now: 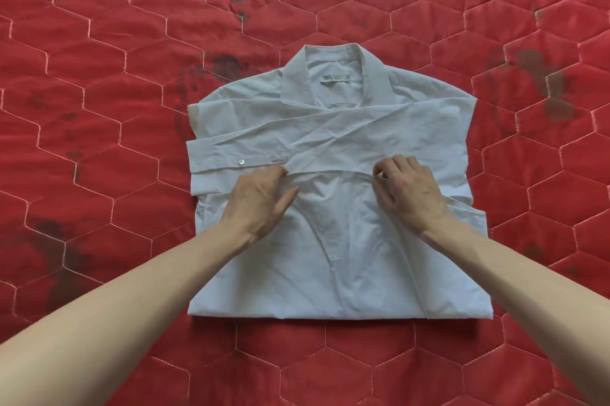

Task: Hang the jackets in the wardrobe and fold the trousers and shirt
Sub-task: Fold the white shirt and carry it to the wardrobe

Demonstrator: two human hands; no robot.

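Fingers (279,171) of the left hand (259,202) curl over the folded-up bottom edge of the white shirt (330,128) and pinch it, so their tips are hidden in the cloth. The right hand (411,192) pinches the same edge farther along, with its fingertips tucked under too. The shirt lies flat on a red quilted bed cover (99,108), collar (330,55) on the far side from the hands. A sleeve cuff with a button (241,161) lies across the shirt, just beside the left hand. The small label inside the collar is too blurry to read. Dark smudges mark the cover around the shirt.
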